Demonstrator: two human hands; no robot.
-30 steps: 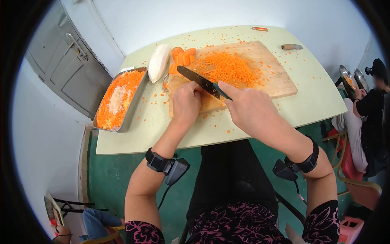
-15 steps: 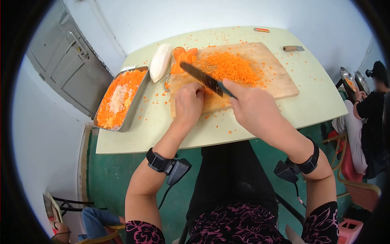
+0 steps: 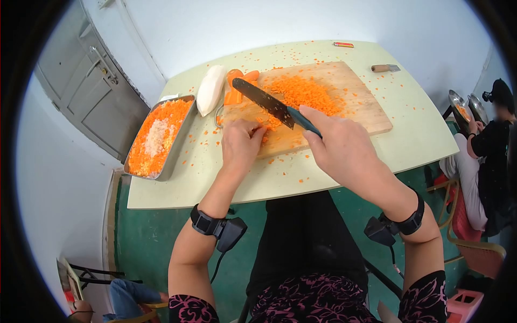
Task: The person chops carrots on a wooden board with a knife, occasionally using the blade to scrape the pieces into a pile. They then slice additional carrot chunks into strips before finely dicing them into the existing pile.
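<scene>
My right hand [image 3: 340,144] is wrapped round the dark handle of a kitchen knife [image 3: 266,104]. Its blade slants up and left above the wooden cutting board [image 3: 371,110]. At the board's near left edge, the fingers of my left hand [image 3: 241,141] are pinched together, with a bit of orange carrot [image 3: 264,139] showing at the fingertips. A heap of diced carrot [image 3: 307,92] covers the middle of the board. Larger carrot pieces [image 3: 233,97] lie at its far left corner, beyond the knife tip.
Left on the table [image 3: 215,185] stands a metal tray [image 3: 180,139] of diced carrot with a pale chopped heap [image 3: 157,134]. A peeled white radish [image 3: 210,90] lies beside it. Farther right are a wooden-handled blade [image 3: 385,68] and a lighter [image 3: 343,44]. Another person [image 3: 493,156] sits at right.
My left hand has drawn slightly left and down, away from the blade. The knife has moved a little left, and more of the blade shows clear of my left hand.
</scene>
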